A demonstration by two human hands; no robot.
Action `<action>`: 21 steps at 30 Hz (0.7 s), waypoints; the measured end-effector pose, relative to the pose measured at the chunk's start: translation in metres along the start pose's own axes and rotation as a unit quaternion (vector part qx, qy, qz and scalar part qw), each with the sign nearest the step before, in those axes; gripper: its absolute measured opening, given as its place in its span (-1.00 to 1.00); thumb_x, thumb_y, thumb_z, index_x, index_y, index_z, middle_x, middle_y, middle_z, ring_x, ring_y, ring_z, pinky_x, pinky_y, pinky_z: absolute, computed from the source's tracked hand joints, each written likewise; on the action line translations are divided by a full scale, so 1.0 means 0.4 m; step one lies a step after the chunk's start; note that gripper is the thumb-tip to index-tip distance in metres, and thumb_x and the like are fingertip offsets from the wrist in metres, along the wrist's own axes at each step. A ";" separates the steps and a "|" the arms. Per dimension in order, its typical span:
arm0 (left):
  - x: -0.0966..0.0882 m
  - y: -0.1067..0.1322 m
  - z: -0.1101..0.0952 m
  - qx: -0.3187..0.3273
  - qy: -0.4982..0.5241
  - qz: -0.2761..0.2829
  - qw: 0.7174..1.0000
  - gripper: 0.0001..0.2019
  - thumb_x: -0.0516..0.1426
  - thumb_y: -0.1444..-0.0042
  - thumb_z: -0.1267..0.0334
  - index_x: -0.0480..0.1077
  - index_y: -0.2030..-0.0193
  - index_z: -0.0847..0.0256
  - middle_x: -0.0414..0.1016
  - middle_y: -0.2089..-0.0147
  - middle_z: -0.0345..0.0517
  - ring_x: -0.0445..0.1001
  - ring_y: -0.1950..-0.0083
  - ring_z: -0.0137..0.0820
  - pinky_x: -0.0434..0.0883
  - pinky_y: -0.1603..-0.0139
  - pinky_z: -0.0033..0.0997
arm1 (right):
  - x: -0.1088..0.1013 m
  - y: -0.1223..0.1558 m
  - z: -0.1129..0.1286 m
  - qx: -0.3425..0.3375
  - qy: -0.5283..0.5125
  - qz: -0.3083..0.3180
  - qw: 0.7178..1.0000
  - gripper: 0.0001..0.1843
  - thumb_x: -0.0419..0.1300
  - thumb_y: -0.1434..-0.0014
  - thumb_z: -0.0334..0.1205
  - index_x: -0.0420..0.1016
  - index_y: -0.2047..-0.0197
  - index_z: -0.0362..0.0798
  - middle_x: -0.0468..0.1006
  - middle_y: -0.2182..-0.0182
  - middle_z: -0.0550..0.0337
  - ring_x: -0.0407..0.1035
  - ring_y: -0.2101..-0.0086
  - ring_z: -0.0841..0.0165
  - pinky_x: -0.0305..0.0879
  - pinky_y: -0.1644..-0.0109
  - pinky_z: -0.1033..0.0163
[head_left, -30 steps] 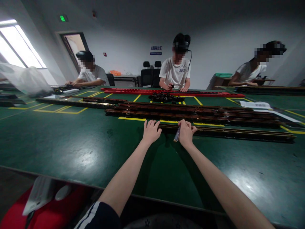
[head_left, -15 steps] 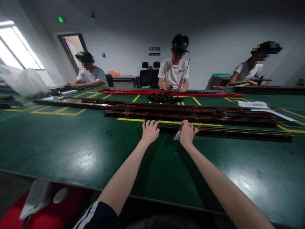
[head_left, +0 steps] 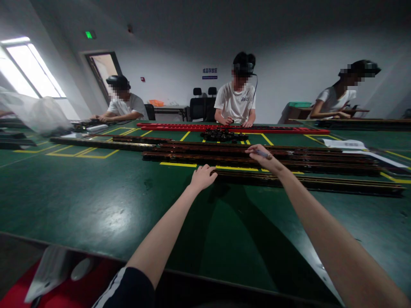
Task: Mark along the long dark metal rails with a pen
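My left hand (head_left: 203, 178) has its fingers curled on the left end of a long dark strip (head_left: 324, 182), which lies lengthwise on the green table. Raised above that strip, my right hand (head_left: 268, 160) is closed around a slim grey pen-like tool (head_left: 262, 153); its exact kind is too small to make out. Behind both hands lies a bundle of several similar long dark strips (head_left: 192, 150) with reddish-brown edges.
Farther back are a pile of small black parts (head_left: 221, 135) and a long red rail (head_left: 282, 130). Papers (head_left: 343, 144) lie at right, a clear plastic bag (head_left: 48, 116) at left. Three people sit across the green table (head_left: 80, 192), which is marked with yellow tape.
My right hand has lifted and moved forward and right, with the tool turned back across the hand. My left hand's spread fingers have drawn in at the strip's end.
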State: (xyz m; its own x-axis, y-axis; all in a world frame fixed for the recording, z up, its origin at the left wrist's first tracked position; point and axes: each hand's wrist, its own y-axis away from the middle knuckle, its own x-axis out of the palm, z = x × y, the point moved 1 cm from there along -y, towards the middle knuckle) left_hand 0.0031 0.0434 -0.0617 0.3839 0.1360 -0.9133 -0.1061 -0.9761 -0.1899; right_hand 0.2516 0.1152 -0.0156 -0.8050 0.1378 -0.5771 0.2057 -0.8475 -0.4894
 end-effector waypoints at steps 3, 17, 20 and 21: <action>0.002 -0.002 0.009 0.005 0.023 -0.019 1.000 -0.53 -0.10 -0.24 0.10 0.38 -0.19 0.18 0.42 -0.13 0.01 0.36 -0.15 -0.14 0.33 -0.17 -0.11 | -0.038 -0.039 0.032 0.082 -0.142 0.083 0.983 -0.84 0.12 -0.19 -0.16 0.47 0.25 -0.02 0.63 0.27 0.06 0.49 0.27 0.27 0.32 0.15 0.12; 0.027 0.006 0.011 -0.005 0.066 -0.077 0.995 -0.63 -0.01 -0.23 0.15 0.43 -0.09 0.16 0.47 -0.07 -0.05 0.39 -0.10 -0.18 0.38 -0.12 -0.12 | 0.147 0.013 0.051 0.131 -0.089 -0.075 0.985 -0.82 0.14 -0.10 -0.16 0.41 0.50 -0.01 0.40 0.70 0.28 0.41 0.55 0.33 0.37 0.28 0.22; 0.028 0.003 0.016 -0.022 0.118 -0.088 0.989 -0.64 -0.08 -0.28 0.24 0.45 -0.06 0.15 0.48 -0.10 -0.08 0.40 -0.13 -0.24 0.35 -0.17 -0.16 | 0.172 0.024 0.062 0.115 -0.191 -0.078 0.972 -0.77 0.24 -0.02 -0.05 0.30 0.43 0.02 0.44 0.64 0.31 0.42 0.55 0.36 0.39 0.33 0.23; 0.028 0.001 0.020 -0.037 0.150 -0.095 0.983 -0.63 -0.12 -0.30 0.27 0.45 -0.05 0.16 0.49 -0.10 -0.08 0.41 -0.13 -0.27 0.36 -0.17 -0.20 | 0.179 0.028 0.066 0.112 -0.216 -0.071 0.967 -0.71 0.26 0.01 0.01 0.28 0.43 0.02 0.44 0.62 0.30 0.43 0.54 0.36 0.40 0.34 0.23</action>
State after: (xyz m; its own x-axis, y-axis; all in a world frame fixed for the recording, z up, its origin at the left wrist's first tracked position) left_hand 0.0000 0.0458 -0.0749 0.6447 0.2717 -0.7145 0.0562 -0.9490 -0.3101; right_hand 0.1816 0.1023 -0.0452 -0.9837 0.0748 -0.1638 -0.0104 -0.9319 -0.3626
